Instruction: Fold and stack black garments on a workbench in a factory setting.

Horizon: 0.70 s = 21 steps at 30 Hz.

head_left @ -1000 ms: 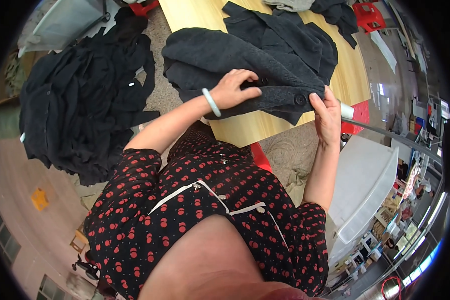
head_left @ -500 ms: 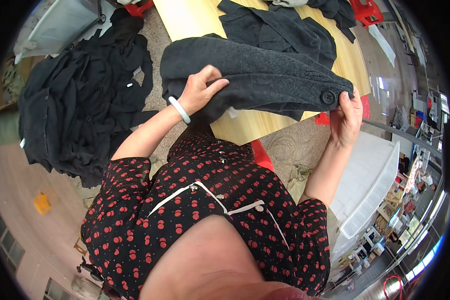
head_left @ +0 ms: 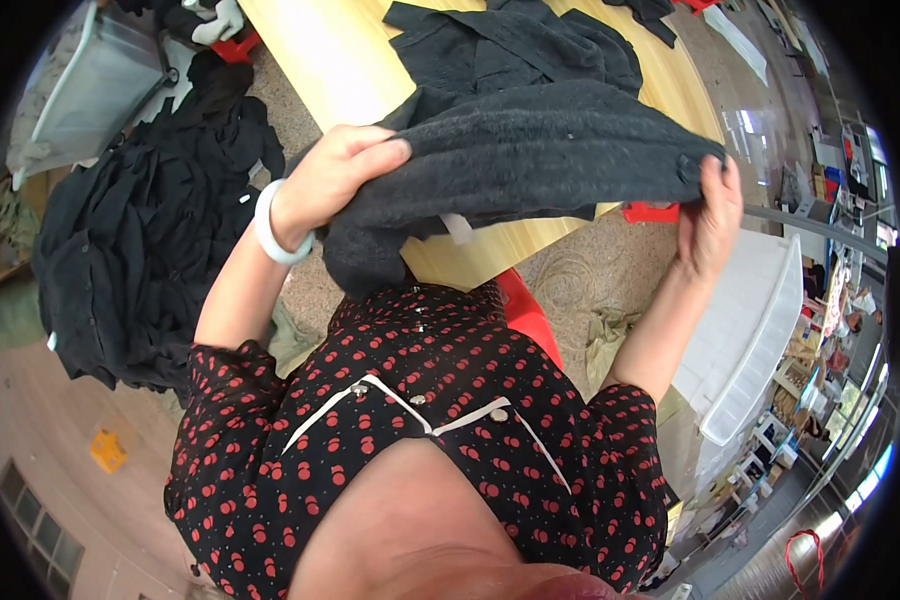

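Note:
A dark grey woolly garment is stretched between my two hands, lifted off the wooden table. My left hand, with a white bangle on the wrist, grips its left end. My right hand pinches its right end beside a dark button. A small white tag hangs under the cloth. More dark grey clothing lies on the table behind it.
A big heap of black clothes lies on the floor to my left, with a grey bin beyond it. A white plastic crate stands at my right and a red stool below the table edge.
The grey garment lay on the table under both hands. Both hands have since lifted it up toward me and stretched it out flat between them.

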Each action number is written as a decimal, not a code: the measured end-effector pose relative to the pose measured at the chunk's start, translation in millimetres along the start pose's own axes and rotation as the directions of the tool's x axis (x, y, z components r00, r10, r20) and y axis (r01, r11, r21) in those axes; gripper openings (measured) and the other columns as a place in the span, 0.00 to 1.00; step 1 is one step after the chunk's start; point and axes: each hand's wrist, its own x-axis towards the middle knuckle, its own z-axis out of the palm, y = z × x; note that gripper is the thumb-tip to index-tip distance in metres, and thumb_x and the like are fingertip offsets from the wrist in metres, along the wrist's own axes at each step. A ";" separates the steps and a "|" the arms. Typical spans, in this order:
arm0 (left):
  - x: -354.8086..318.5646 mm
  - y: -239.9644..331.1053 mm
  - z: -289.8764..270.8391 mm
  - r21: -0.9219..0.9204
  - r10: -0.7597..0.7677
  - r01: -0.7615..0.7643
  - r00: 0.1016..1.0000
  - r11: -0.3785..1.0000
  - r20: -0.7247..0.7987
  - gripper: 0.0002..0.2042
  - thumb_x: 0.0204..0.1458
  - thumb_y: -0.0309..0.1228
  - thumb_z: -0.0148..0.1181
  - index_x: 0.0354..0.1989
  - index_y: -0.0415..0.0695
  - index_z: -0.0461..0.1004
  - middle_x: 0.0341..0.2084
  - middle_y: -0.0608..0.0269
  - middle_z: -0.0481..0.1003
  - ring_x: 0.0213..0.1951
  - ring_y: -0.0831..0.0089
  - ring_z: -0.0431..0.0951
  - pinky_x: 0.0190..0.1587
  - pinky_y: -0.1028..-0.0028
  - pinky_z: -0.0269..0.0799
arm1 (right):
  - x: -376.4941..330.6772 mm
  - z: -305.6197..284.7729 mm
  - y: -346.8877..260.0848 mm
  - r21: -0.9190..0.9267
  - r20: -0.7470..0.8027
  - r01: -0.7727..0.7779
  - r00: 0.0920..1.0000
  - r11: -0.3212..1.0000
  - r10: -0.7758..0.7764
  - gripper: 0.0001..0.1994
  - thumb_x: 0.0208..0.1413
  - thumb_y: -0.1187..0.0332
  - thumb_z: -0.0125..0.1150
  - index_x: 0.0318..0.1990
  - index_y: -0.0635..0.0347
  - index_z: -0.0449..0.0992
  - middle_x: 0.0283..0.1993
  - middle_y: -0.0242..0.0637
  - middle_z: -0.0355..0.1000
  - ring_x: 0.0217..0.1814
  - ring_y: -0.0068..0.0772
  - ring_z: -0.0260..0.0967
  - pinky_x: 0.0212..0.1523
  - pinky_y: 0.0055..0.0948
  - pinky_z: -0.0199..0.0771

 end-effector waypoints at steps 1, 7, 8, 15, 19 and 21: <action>14.2 -5.7 -7.9 0.020 -0.043 0.042 0.998 0.999 0.035 0.13 0.53 0.35 0.50 0.33 0.34 0.73 0.25 0.67 0.74 0.26 0.83 0.71 0.31 0.82 0.67 | 7.0 2.8 10.8 -0.065 -0.037 -0.031 0.999 0.997 0.029 0.10 0.53 0.71 0.53 0.41 0.65 0.68 0.37 0.34 0.70 0.37 0.22 0.68 0.41 0.21 0.67; 112.2 -133.5 -59.0 0.644 -0.041 0.239 0.951 0.727 -0.306 0.18 0.48 0.42 0.54 0.22 0.35 0.73 0.17 0.59 0.73 0.22 0.77 0.71 0.29 0.75 0.65 | 30.3 -39.9 184.9 -0.885 -0.135 -0.143 0.990 0.442 0.049 0.09 0.45 0.68 0.59 0.32 0.62 0.71 0.25 0.38 0.70 0.28 0.34 0.68 0.31 0.29 0.66; 119.9 -146.6 -63.5 0.740 -0.034 0.246 0.957 0.626 -0.290 0.20 0.47 0.45 0.54 0.22 0.36 0.74 0.20 0.53 0.73 0.26 0.68 0.73 0.33 0.71 0.66 | 20.7 -42.0 203.9 -0.893 -0.097 -0.061 0.994 0.446 -0.057 0.09 0.44 0.71 0.57 0.35 0.61 0.71 0.28 0.44 0.69 0.33 0.44 0.68 0.37 0.34 0.67; 149.5 -137.9 -46.5 0.892 0.028 0.190 0.975 0.411 -0.220 0.25 0.44 0.52 0.53 0.30 0.37 0.73 0.30 0.45 0.73 0.36 0.53 0.73 0.40 0.66 0.67 | 3.3 32.5 198.9 -0.761 0.496 0.479 0.865 0.437 -0.083 0.12 0.42 0.70 0.59 0.36 0.61 0.71 0.37 0.40 0.69 0.42 0.42 0.65 0.44 0.34 0.64; 171.6 -134.6 -12.5 0.920 0.189 0.012 0.978 0.392 -0.093 0.26 0.40 0.49 0.58 0.36 0.35 0.72 0.33 0.45 0.73 0.38 0.54 0.73 0.42 0.66 0.67 | -8.2 43.0 213.3 -0.768 0.564 0.561 0.821 0.309 -0.090 0.12 0.40 0.67 0.61 0.33 0.60 0.70 0.32 0.39 0.69 0.40 0.39 0.65 0.48 0.35 0.60; 175.9 -135.7 -6.0 0.927 0.204 -0.007 0.976 0.374 -0.075 0.26 0.38 0.47 0.61 0.37 0.35 0.72 0.34 0.45 0.73 0.38 0.54 0.73 0.43 0.67 0.67 | -10.9 39.6 215.2 -0.781 0.551 0.537 0.833 0.320 -0.054 0.10 0.38 0.68 0.62 0.30 0.59 0.70 0.29 0.39 0.67 0.38 0.40 0.65 0.46 0.34 0.59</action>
